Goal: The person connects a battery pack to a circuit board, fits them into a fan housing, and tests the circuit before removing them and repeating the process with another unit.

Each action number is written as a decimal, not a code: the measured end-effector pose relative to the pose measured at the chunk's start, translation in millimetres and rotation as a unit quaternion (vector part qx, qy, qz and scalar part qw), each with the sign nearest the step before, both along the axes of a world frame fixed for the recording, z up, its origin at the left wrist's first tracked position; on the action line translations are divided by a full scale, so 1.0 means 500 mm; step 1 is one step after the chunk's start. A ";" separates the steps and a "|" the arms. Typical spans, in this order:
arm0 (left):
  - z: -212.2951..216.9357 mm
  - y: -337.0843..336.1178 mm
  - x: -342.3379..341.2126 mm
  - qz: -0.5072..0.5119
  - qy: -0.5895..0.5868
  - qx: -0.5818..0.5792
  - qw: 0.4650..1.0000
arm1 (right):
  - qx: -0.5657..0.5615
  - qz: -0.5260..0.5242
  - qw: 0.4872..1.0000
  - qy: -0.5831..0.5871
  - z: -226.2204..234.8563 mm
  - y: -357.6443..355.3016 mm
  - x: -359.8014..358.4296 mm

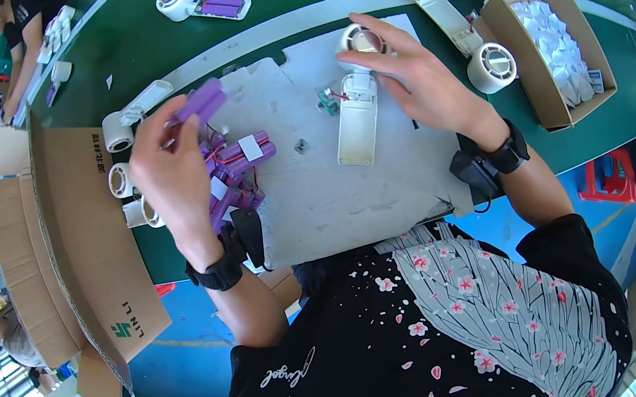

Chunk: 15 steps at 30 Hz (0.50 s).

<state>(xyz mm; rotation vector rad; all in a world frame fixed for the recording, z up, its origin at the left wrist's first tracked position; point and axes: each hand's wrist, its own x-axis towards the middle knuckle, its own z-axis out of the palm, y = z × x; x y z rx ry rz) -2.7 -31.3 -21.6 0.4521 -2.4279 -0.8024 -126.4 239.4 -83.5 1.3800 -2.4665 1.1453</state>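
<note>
My left hand (169, 165) is closed around a purple battery pack (204, 99), lifted above a heap of similar purple battery packs (243, 156) with thin wires and white labels. On the grey mat (313, 216) in front of me lies an opened white handheld fan (358, 122), its handle shell bare inside. A small green circuit board (329, 100) on wires sticks out to its left. My right hand (419, 74) rests at the fan's round head (362, 39), thumb and fingers spread around it.
A large cardboard box (91, 238) stands at the left, beside several white fan parts (117, 132). To the right are another opened fan (491, 67) and a carton of white paper pieces (556, 54). A fan with purple batteries (220, 6) lies beyond the metal rail (248, 41). Co-workers sit at the far left.
</note>
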 end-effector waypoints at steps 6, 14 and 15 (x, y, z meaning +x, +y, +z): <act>0.015 0.054 -0.010 0.034 0.139 0.071 0.987 | -0.114 -0.029 0.993 0.025 0.006 -0.009 0.022; -0.042 0.194 -0.081 -0.247 0.144 0.116 0.951 | -0.121 -0.045 0.988 -0.083 -0.007 -0.018 0.047; -0.055 0.197 -0.086 -0.252 0.165 0.112 0.947 | -0.120 -0.047 0.988 -0.086 -0.004 -0.017 0.044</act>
